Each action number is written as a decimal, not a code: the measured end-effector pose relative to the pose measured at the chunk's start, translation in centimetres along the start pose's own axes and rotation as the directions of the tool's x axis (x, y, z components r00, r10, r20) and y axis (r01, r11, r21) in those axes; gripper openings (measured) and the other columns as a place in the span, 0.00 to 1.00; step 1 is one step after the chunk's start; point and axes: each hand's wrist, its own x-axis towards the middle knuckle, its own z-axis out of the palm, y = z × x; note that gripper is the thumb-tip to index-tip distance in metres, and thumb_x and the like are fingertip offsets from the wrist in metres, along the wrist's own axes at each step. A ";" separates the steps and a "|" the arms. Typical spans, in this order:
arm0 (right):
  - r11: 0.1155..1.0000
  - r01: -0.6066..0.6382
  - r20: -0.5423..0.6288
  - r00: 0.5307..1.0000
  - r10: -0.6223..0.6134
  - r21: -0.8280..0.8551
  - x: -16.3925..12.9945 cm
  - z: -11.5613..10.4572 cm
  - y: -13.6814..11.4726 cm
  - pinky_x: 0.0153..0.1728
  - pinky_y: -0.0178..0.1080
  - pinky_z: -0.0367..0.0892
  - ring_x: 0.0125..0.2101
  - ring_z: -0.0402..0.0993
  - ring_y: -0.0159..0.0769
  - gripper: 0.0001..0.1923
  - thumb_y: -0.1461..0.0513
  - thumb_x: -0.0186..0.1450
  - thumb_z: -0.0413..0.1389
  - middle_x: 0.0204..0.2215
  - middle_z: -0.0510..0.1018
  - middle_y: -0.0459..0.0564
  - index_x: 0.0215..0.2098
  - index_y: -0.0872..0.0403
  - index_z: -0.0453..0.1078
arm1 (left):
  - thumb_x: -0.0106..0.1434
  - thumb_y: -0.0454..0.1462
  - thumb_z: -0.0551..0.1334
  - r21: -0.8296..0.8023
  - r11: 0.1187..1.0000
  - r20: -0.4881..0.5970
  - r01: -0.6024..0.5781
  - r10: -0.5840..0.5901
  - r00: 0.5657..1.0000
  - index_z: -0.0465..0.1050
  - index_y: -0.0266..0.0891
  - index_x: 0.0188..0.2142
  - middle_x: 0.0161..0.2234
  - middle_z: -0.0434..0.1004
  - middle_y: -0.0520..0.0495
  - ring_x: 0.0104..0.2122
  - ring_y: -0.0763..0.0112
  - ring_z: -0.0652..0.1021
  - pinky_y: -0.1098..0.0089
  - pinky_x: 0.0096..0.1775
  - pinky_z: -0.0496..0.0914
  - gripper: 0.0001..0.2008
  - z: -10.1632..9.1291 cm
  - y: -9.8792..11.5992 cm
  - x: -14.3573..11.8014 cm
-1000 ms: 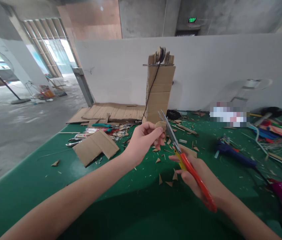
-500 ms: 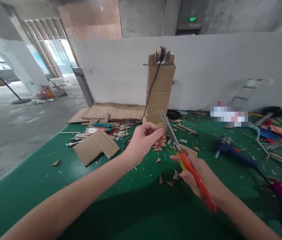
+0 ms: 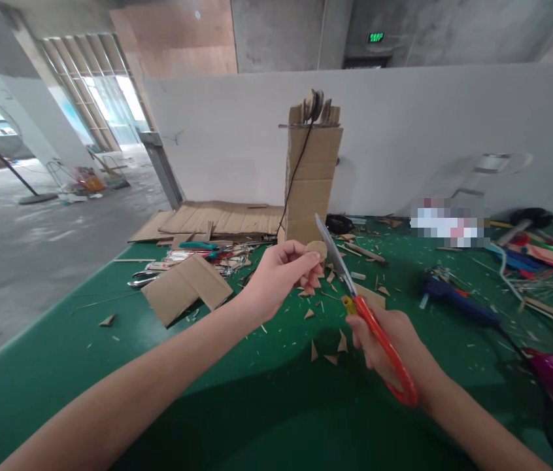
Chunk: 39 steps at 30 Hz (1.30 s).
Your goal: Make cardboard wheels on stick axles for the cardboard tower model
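My left hand [image 3: 284, 275] pinches a small round cardboard piece [image 3: 316, 249] between thumb and fingers, held above the green table [image 3: 61, 366]. My right hand [image 3: 394, 343] grips orange-handled scissors [image 3: 355, 307], their blades closed and pointing up beside the cardboard piece. Small triangular cardboard scraps [image 3: 328, 347] lie on the table below both hands.
A tall cardboard tower [image 3: 312, 176] with a black cord stands at the back. Folded cardboard [image 3: 185, 288], flat cardboard sheets [image 3: 217, 219] and hand tools [image 3: 198, 252] lie at the left. A blue glue gun [image 3: 457, 304] and colourful clutter lie at the right, before a white partition [image 3: 428, 131].
The scissor blades, slightly apart earlier, are closed now against the cardboard piece. My right hand has shifted a little toward me. My left hand has barely moved.
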 end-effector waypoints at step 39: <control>0.954 0.141 0.139 0.973 -0.182 0.263 -0.5 -0.8 0.9 0.39 0.46 0.72 0.48 0.71 0.50 0.34 0.46 0.64 0.44 0.49 0.71 0.63 0.61 0.57 0.52 | 0.58 0.36 0.62 0.089 0.991 -0.136 -0.098 0.109 0.985 0.68 0.34 0.32 0.27 0.69 0.52 0.24 0.82 0.70 0.78 0.27 0.68 0.06 -0.2 -0.2 0.4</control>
